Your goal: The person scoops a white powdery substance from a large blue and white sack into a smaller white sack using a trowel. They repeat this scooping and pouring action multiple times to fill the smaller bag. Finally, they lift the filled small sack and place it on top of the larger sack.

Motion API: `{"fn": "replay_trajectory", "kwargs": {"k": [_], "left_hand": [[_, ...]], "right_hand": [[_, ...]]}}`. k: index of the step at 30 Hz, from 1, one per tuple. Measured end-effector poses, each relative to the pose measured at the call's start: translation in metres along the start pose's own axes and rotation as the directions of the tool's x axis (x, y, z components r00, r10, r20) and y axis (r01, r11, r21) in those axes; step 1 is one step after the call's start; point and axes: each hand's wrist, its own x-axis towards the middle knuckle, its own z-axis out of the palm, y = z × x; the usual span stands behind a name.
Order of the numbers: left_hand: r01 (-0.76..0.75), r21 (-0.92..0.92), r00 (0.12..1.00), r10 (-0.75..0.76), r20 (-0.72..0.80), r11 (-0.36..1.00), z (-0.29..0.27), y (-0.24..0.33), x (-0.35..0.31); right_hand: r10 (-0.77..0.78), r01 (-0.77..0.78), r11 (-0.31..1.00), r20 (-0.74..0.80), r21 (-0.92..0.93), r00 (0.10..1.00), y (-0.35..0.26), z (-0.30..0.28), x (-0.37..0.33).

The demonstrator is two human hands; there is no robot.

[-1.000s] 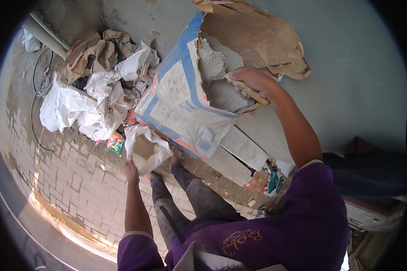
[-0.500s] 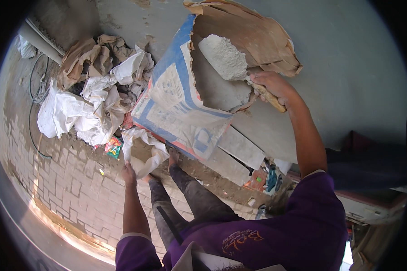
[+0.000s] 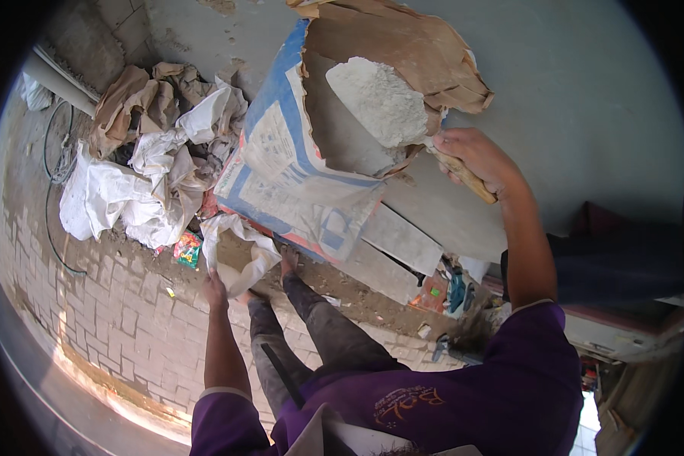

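My right hand (image 3: 479,156) is closed round the wooden handle of a trowel (image 3: 471,182). A big heap of pale grey powder (image 3: 380,99) covers its blade, over the torn-open mouth of a tall blue and white paper sack (image 3: 277,163). More powder shows inside that sack below the blade. Lower left, my left hand (image 3: 215,289) grips the rim of a smaller white woven sack (image 3: 264,260), which is held open by my feet. The bottom of this white sack is hidden.
Crumpled white sacks (image 3: 102,194) and torn brown paper (image 3: 125,102) lie in a pile at left. A hose (image 3: 49,213) runs along the paving. Behind the paper sack rises a grey wall (image 3: 555,99). Boards (image 3: 403,239) lean low beside it.
My right hand has drawn the loaded trowel a little right and toward me, over the paper sack's mouth. My left hand keeps its grip on the white sack's rim.
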Motion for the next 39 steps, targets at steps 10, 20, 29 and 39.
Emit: {"fn": "replay_trajectory", "kwargs": {"k": [10,20,29,39], "left_hand": [[0.069,-0.071,0.998,-0.070,0.000,0.995,-0.008,-0.006,0.009],[0.260,-0.297,0.965,-0.259,0.044,0.919,-0.024,-0.001,0.018],[0.273,-0.474,0.954,-0.301,0.019,0.837,-0.030,0.028,0.007],[0.217,-0.457,0.955,-0.284,-0.084,0.863,-0.015,0.002,0.004]], "right_hand": [[-0.061,0.056,0.998,0.140,0.035,0.988,-0.011,0.054,-0.046],[-0.083,0.229,0.940,0.484,-0.252,0.871,0.027,0.224,0.000],[-0.024,0.367,0.697,0.491,-0.616,0.871,0.127,0.467,0.150],[-0.207,0.386,0.571,0.328,-0.724,0.922,0.147,0.516,0.117]]}}
